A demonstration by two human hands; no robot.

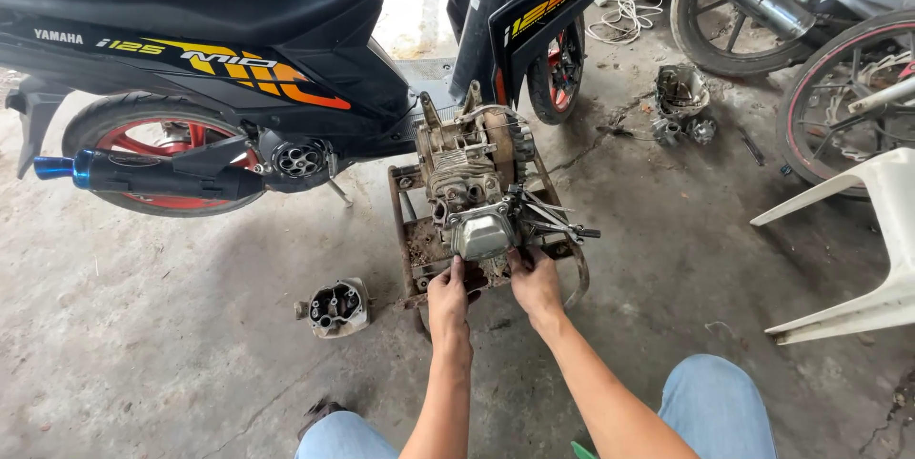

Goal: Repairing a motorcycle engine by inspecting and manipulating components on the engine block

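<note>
Engine, both hands at its cover.

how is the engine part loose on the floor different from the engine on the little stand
The loose engine part is small, lies alone on the concrete and nobody touches it. The engine is far bigger, sits raised on a rusty metal stand, and both the left hand and right hand reach its cover. Both are grimy grey metal.
</note>
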